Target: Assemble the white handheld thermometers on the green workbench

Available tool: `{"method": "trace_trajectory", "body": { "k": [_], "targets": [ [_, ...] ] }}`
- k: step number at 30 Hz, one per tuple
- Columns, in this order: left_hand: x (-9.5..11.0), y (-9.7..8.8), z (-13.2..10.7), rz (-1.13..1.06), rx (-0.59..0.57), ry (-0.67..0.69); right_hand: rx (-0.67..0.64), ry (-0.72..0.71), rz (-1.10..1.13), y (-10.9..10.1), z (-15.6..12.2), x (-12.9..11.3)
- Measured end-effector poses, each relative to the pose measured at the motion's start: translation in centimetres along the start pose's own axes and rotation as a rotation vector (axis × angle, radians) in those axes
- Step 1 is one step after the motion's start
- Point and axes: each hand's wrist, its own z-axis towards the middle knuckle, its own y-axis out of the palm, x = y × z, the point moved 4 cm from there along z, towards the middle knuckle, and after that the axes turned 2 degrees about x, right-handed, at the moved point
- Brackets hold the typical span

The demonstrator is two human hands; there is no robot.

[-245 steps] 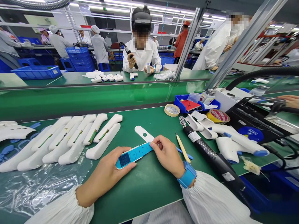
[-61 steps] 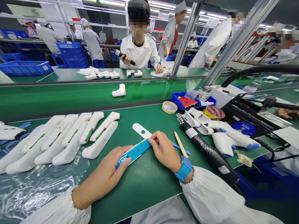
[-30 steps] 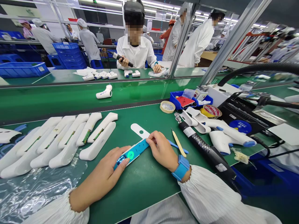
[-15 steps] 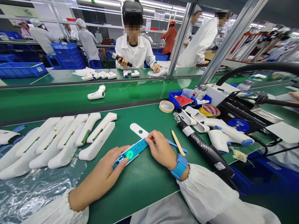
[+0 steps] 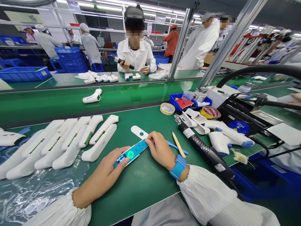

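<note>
A blue thermometer panel (image 5: 132, 152) lies on the green bench, its display and a round green button lit. My left hand (image 5: 107, 171) grips its near end, the thumb beside the display. My right hand (image 5: 160, 150), with a blue wrist strap, pinches the panel's far end. A white cover plate (image 5: 139, 132) lies flat just behind the panel. Left of it sits a row of white thermometer shells (image 5: 70, 141).
A black electric screwdriver (image 5: 207, 152), a wooden stick (image 5: 178, 147) and assembled white thermometers (image 5: 225, 133) lie to the right, with tape rolls (image 5: 167, 108) and a blue parts tray (image 5: 185, 102) behind. One thermometer (image 5: 92, 96) rides the conveyor. A co-worker sits opposite.
The panel's display and green button have lit up since the earliest frame. The thermometer on the conveyor has moved left. My hands have hardly shifted.
</note>
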Motion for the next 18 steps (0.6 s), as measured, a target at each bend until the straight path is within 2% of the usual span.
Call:
{"method": "trace_trajectory", "body": {
  "k": [5,11,15,18],
  "targets": [
    [-0.1,0.3,0.2,-0.103,0.024,-0.042,0.034,0.026,0.017,0.2,0.3,0.1],
    [0.8,-0.1,0.0,-0.225,0.141,-0.114,0.118,0.137,0.159,-0.5,2.0,1.0],
    [1.7,-0.6,0.3,-0.279,0.237,-0.033,0.131,0.144,0.288,-0.6,3.4,0.6],
    [2.4,-1.0,0.9,-0.291,0.349,0.014,0.122,0.138,0.410,-0.1,4.1,-0.9]
  ]
}}
